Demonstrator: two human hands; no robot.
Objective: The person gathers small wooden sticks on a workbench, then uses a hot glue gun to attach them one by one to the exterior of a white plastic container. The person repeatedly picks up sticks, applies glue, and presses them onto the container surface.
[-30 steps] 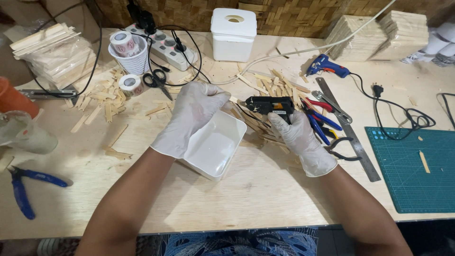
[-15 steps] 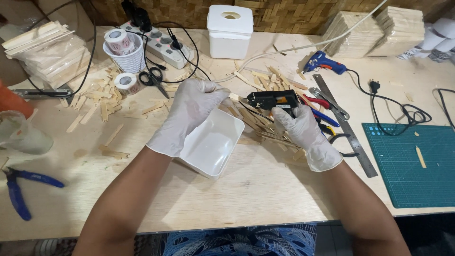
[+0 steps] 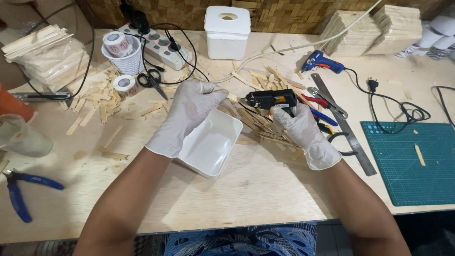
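Here my gloved left hand pinches a thin wooden stick over the smooth white tray; my right hand grips the black glue gun.

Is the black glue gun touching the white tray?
Apart. In the head view the right hand holds the black glue gun up beside the white tray, with wooden sticks showing between them.
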